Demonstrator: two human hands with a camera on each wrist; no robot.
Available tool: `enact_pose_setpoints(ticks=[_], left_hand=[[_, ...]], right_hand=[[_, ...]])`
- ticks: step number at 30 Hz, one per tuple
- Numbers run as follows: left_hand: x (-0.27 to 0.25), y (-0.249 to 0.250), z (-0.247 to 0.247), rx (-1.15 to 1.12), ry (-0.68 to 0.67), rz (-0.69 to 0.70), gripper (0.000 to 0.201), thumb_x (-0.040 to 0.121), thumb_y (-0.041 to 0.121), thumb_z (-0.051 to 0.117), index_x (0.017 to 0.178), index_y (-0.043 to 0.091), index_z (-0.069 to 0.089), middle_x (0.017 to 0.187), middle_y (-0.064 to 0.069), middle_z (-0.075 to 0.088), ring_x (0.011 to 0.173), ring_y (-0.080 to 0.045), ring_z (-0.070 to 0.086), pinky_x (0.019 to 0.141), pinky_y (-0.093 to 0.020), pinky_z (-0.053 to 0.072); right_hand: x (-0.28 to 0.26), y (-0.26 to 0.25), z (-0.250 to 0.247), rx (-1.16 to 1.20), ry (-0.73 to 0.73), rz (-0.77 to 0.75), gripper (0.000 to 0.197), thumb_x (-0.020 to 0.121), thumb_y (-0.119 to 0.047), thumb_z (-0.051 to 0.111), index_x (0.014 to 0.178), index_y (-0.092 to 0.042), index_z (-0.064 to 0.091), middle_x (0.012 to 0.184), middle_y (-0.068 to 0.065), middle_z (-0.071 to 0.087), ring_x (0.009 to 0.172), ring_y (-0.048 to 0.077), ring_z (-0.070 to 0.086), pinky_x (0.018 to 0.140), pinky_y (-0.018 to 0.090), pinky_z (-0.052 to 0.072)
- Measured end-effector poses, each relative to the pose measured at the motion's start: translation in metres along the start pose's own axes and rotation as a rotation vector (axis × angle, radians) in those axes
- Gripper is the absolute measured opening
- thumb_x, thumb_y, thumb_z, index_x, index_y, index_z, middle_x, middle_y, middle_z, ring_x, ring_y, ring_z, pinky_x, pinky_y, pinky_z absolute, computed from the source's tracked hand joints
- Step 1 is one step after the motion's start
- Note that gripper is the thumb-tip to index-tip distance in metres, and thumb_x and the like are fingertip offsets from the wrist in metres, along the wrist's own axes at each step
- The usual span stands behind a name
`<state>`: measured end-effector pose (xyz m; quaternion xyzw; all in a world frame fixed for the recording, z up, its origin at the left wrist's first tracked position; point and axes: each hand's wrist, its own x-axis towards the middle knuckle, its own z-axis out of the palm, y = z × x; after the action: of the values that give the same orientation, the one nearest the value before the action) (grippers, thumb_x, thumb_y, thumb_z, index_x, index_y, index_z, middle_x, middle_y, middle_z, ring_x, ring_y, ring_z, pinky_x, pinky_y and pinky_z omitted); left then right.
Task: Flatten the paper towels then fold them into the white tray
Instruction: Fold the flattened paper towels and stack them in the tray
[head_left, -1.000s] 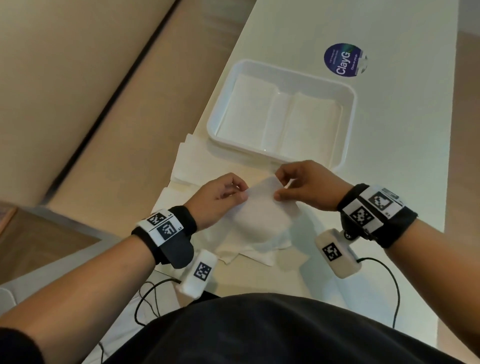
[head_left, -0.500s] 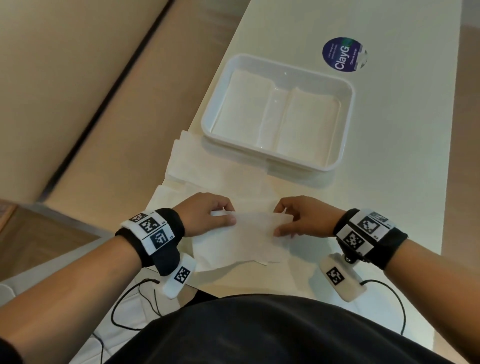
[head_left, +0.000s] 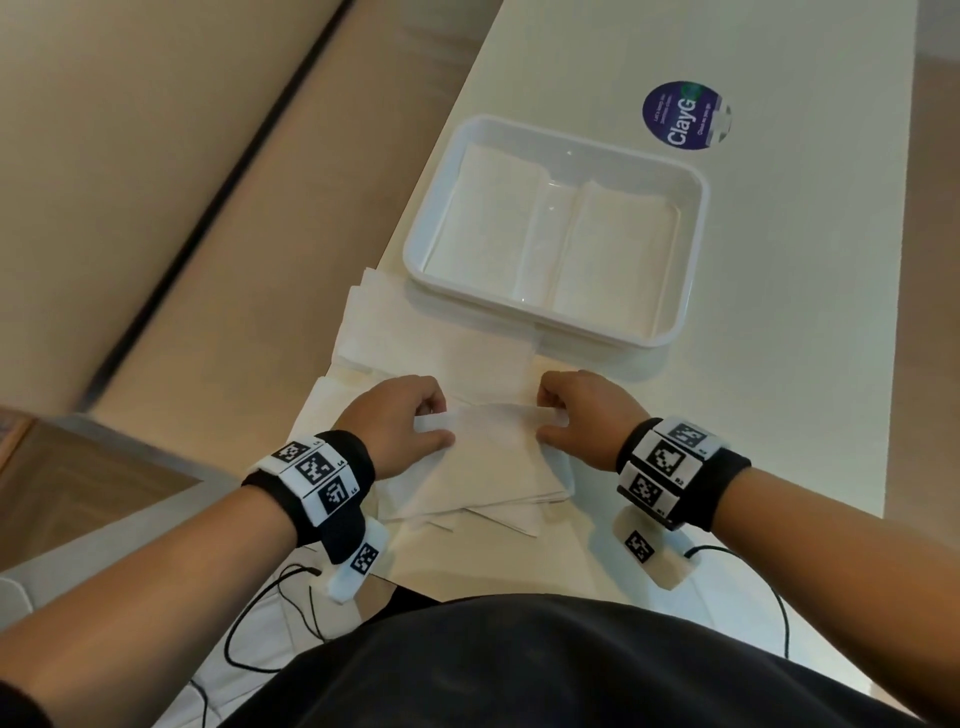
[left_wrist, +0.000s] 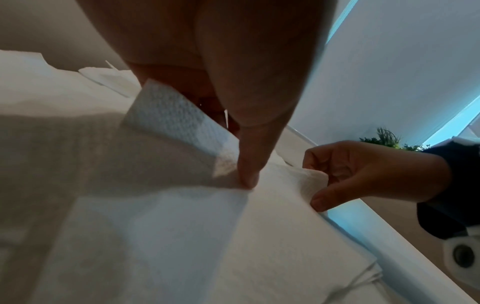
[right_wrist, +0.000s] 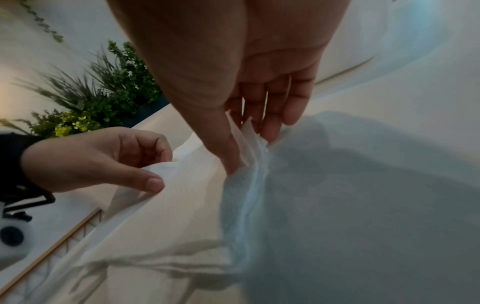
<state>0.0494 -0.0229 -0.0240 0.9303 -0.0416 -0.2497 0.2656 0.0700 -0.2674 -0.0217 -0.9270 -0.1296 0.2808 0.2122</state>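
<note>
White table (head_left: 779, 322) | tray (head_left: 696, 249): two folded towels | both hands' fingers pinch one paper towel (head_left: 493, 447)

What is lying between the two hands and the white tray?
In the head view, flat white paper towels lie on the pale table between the left hand, the right hand and the white plastic tray.

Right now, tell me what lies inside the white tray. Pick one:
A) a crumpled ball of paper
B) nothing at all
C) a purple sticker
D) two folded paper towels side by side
D: the white tray holds two folded paper towels lying flat, side by side, with a bare strip of tray floor between them.
</note>
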Motion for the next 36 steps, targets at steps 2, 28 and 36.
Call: enact_pose_setpoints(ticks=[2, 28, 36], left_hand=[[-0.001, 0.001, 0.001, 0.034, 0.023, 0.037, 0.029, 0.077, 0.037, 0.075, 0.094, 0.027, 0.053, 0.090, 0.012, 0.051, 0.087, -0.010, 0.047, 0.074, -0.026, 0.041], [0.007, 0.050, -0.021, -0.522, -0.083, 0.110, 0.038, 0.075, 0.033, 0.074, 0.103, 0.027, 0.049, 0.100, 0.006, 0.064, 0.089, -0.010, 0.062, 0.080, -0.028, 0.051], [0.005, 0.074, -0.035, -0.857, 0.052, 0.123, 0.026, 0.092, 0.028, 0.061, 0.118, 0.024, 0.061, 0.107, 0.007, 0.072, 0.096, -0.010, 0.068, 0.085, -0.029, 0.055]], right_hand=[[0.000, -0.001, -0.003, 0.064, 0.009, 0.035, 0.022, 0.078, -0.020, 0.067, 0.094, -0.021, 0.052, 0.088, -0.002, 0.059, 0.081, 0.020, 0.057, 0.073, 0.034, 0.051], [-0.015, -0.037, -0.104, 0.359, 0.112, -0.236, 0.014, 0.085, -0.013, 0.064, 0.092, -0.023, 0.057, 0.076, -0.007, 0.064, 0.069, 0.009, 0.057, 0.069, 0.027, 0.048], [-0.003, -0.054, -0.122, 0.399, 0.497, -0.216, 0.057, 0.077, -0.037, 0.076, 0.125, -0.029, 0.047, 0.126, -0.017, 0.052, 0.113, 0.003, 0.049, 0.094, 0.017, 0.038]])
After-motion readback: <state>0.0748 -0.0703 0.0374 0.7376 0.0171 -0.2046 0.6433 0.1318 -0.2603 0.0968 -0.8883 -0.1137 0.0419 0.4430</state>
